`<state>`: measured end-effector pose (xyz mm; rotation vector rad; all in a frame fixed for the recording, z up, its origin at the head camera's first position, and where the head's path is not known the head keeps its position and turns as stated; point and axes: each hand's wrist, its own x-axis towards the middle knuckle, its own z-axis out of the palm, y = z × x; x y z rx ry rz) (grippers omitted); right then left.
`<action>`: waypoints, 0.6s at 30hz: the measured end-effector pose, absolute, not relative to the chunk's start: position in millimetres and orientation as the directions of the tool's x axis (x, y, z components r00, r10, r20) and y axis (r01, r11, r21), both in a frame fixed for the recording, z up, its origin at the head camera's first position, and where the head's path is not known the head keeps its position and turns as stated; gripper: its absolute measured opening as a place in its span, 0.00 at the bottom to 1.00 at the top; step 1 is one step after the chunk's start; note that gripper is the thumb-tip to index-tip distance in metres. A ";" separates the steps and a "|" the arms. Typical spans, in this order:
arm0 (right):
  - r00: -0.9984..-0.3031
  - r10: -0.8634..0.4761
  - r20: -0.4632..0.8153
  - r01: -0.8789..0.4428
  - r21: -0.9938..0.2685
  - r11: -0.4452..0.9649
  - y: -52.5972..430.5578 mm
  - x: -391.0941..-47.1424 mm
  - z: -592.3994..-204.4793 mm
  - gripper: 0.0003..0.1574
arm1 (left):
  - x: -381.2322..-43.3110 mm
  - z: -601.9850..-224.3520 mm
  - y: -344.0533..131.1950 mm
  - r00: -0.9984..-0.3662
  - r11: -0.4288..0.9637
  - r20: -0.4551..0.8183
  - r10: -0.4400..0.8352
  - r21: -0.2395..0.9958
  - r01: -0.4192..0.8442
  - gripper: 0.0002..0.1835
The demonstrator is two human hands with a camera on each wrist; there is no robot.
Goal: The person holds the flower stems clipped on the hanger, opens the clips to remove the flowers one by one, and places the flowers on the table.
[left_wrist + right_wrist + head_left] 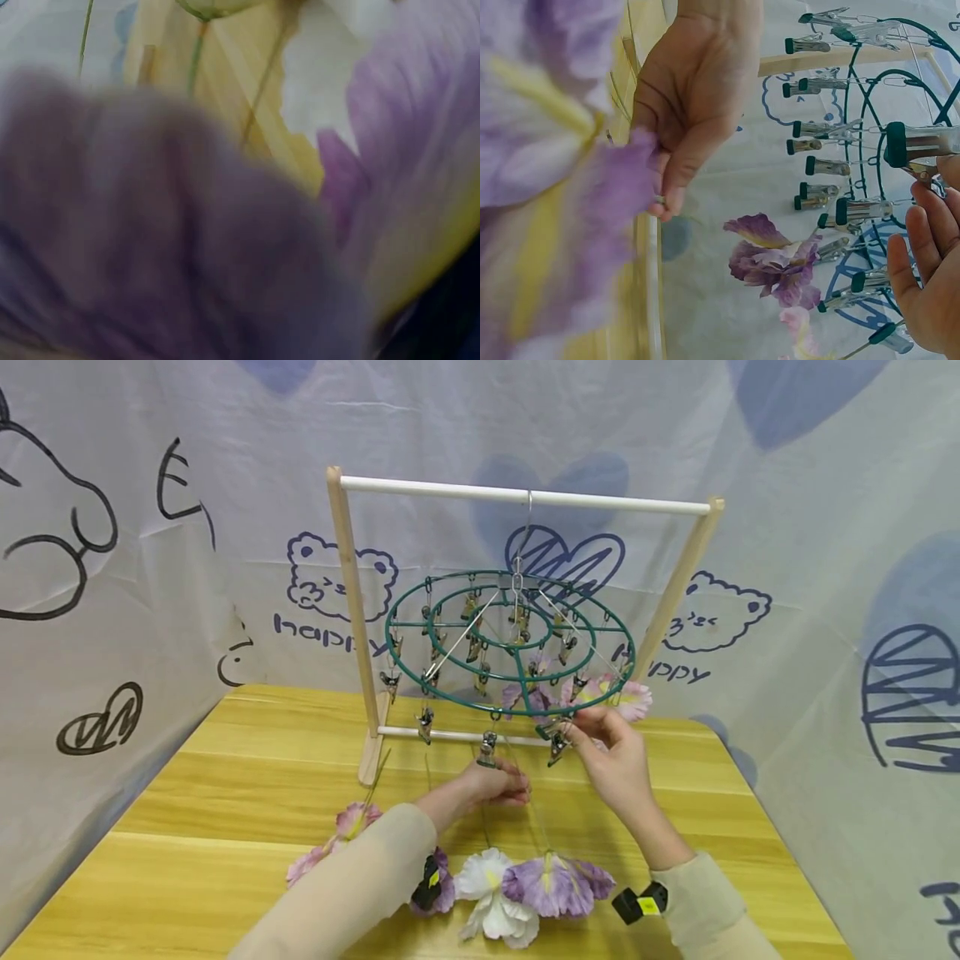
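Observation:
My left hand (495,783) pinches a thin stem that runs down to a purple artificial flower (551,887); this flower's blurred petals fill much of both wrist views. At the right front of the green round clip hanger (480,706), my right hand (615,758) pinches a metal clip with green tips (922,141) between thumb and fingers. Several similar clips hang around the rings. Behind the right hand, a purple flower (772,259) and a pink flower (630,697) hang at the hanger's far side.
The hanger hooks over the white bar (450,489) of a wooden stand (351,593). A white flower (495,902), a darker purple flower (444,885) and pink flowers (307,862) lie at the front of the wooden table (187,810). Printed cloth walls surround it.

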<state>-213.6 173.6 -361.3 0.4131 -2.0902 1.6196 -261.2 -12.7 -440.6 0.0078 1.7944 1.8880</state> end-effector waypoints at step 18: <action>-0.851 0.032 0.524 -0.497 -0.824 0.273 175.9 -214.2 -362.5 0.07 | -257.6 -457.0 0.1 -0.828 0.180 -0.408 0.385 0.913 -0.367 0.10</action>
